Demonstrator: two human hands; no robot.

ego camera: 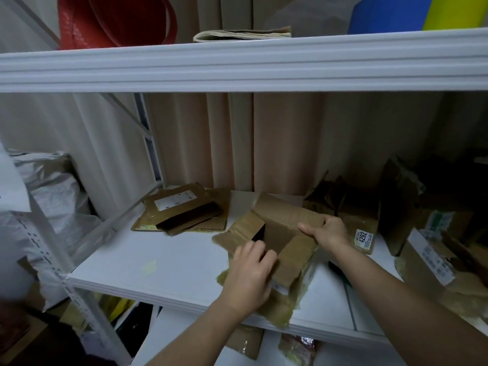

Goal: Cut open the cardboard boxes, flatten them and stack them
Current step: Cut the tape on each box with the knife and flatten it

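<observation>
Far left, silver plastic bags run past the frame edge. On the white shelf, a stack of flattened boxes lies well left of the hands. The left hand presses the near flap of the opened cardboard box, its grip unclear. The right hand clasps the box's far rim. More boxes at right sit in shadow, blurred.
</observation>
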